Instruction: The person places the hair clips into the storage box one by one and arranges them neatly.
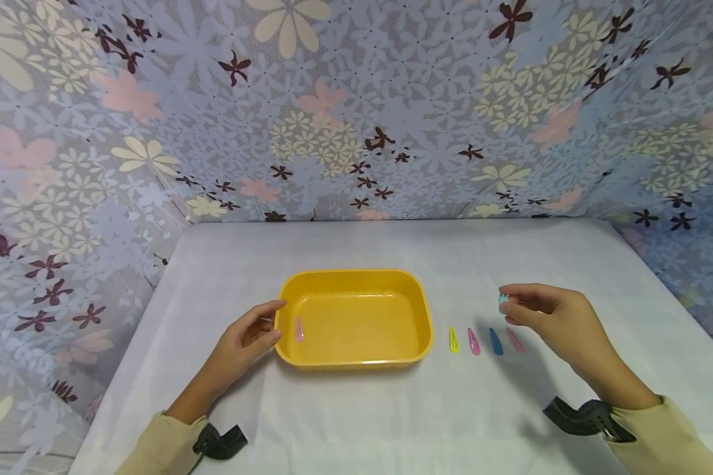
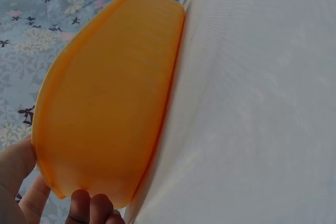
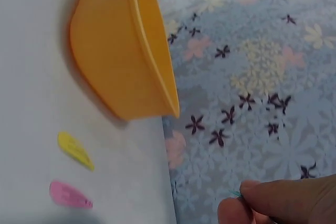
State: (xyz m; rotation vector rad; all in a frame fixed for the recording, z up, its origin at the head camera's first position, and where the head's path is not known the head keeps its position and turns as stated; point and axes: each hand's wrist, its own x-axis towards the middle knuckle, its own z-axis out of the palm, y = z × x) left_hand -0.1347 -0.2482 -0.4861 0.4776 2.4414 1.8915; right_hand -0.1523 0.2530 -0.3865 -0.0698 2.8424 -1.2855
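A yellow tray [image 1: 356,364] stands on the white cloth, with one pink hair clip [image 1: 300,329] lying inside at its left end. My left hand [image 1: 243,340] grips the left rim; the left wrist view shows thumb and fingers [image 2: 80,205] at the tray's end. Raised above the table to the right, my right hand [image 1: 555,316] pinches a light blue hair clip [image 1: 503,300] between thumb and fingers. Beneath it lie a yellow hair clip [image 1: 453,340], a pink clip [image 1: 474,342], a dark blue clip [image 1: 496,342] and another pink clip [image 1: 515,340] in a row.
White cloth [image 1: 356,422] covers the table. Floral fabric [image 1: 392,132] rises behind the table's far edge and along both sides. Black straps [image 1: 588,417] circle both wrists.
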